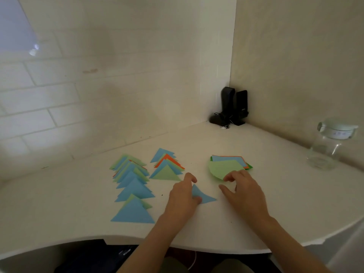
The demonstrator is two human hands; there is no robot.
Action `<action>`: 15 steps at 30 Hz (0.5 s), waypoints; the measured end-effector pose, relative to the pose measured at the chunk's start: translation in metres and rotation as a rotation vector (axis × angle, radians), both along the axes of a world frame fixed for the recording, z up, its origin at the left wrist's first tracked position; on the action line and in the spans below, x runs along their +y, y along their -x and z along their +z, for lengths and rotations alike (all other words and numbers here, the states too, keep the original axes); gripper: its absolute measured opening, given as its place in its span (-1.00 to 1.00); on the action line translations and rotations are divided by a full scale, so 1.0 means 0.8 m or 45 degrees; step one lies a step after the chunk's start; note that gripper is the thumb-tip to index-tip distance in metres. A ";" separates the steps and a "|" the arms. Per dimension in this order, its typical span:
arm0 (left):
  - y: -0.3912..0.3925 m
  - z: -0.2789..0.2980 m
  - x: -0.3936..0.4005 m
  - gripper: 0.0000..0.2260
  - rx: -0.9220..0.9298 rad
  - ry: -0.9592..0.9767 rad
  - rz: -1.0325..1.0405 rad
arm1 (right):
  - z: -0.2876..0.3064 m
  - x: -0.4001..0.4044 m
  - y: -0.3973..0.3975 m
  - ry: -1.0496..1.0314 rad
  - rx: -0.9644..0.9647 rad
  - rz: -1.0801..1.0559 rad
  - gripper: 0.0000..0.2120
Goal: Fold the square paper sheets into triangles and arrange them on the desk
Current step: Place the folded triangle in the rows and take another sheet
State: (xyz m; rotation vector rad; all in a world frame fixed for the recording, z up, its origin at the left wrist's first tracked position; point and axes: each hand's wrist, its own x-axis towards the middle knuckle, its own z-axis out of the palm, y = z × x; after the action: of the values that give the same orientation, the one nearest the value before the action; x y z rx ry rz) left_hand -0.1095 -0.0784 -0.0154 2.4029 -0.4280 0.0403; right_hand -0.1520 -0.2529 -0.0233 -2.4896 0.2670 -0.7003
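Note:
My left hand (182, 196) pinches a small blue folded triangle (204, 197) lying on the white desk (256, 213). My right hand (243, 191) pinches the near edge of a light green sheet (223, 167), which curls up off a stack of square sheets (239, 161) in blue, orange and green. To the left lie two rows of folded triangles: a long overlapping row (132, 184), mostly blue and green, and a shorter row (166, 167) with blue, orange and green ones.
A glass jar (328, 146) with a lid stands at the desk's far right. Black speakers (234, 107) with a cable sit in the corner between the walls. The desk's curved front edge runs just below my forearms.

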 end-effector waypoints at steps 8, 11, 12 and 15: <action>-0.049 0.021 0.054 -0.81 -0.243 0.053 0.151 | -0.007 0.003 -0.034 0.317 -0.105 -0.035 -0.94; -0.071 0.024 0.075 -0.82 -0.260 -0.073 0.165 | -0.011 0.002 -0.043 0.390 -0.181 -0.061 -0.97; -0.076 0.024 0.078 -0.82 -0.265 -0.111 0.167 | -0.012 0.000 -0.045 0.393 -0.219 -0.060 -0.95; -0.086 0.020 0.080 -0.79 -0.277 -0.216 0.198 | -0.012 -0.004 -0.049 0.394 -0.281 -0.046 -0.91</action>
State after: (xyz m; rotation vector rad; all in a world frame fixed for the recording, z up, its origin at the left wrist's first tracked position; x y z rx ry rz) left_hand -0.0405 -0.0147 0.0005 2.6060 -0.3539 0.3510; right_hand -0.1124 -0.2561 -0.0332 -2.6684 0.1298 -1.0947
